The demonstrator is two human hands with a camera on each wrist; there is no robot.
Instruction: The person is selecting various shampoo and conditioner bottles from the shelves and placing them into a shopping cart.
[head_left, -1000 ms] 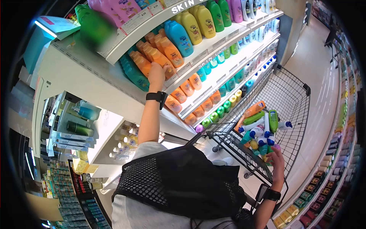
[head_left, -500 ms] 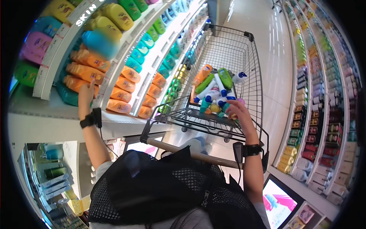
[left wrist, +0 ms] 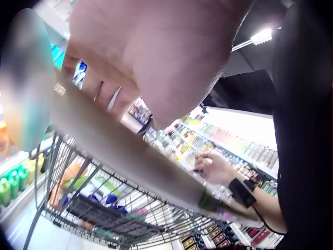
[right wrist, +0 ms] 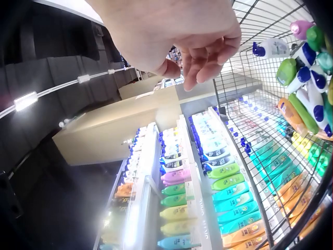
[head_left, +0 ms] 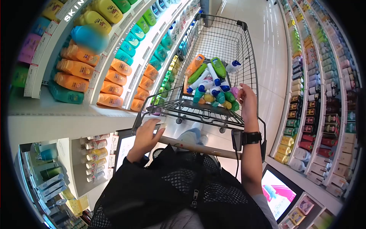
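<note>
My left hand (head_left: 146, 133) grips the wooden cart handle (head_left: 198, 148); in the left wrist view its fingers (left wrist: 104, 86) curl over the bar (left wrist: 135, 156). My right hand (head_left: 246, 100) hovers over the near end of the wire shopping cart (head_left: 228, 38), right beside a pile of bottles (head_left: 207, 82) with a pink-capped one (head_left: 235, 91) nearest. In the right wrist view the right hand (right wrist: 200, 62) has loosely curled fingers and nothing between them. The bottles (right wrist: 307, 99) lie below it in the basket.
Skin-care shelves on the left carry orange bottles (head_left: 76, 68), yellow, teal and green ones. More stocked shelves (head_left: 316, 76) line the right of the aisle. A lit screen (head_left: 280, 192) sits low at the right. The pale floor (head_left: 272, 45) runs ahead.
My left hand came down off the orange bottles on the shelf and now holds the cart handle. My view swung towards the cart. The right hand stays over the basket.
</note>
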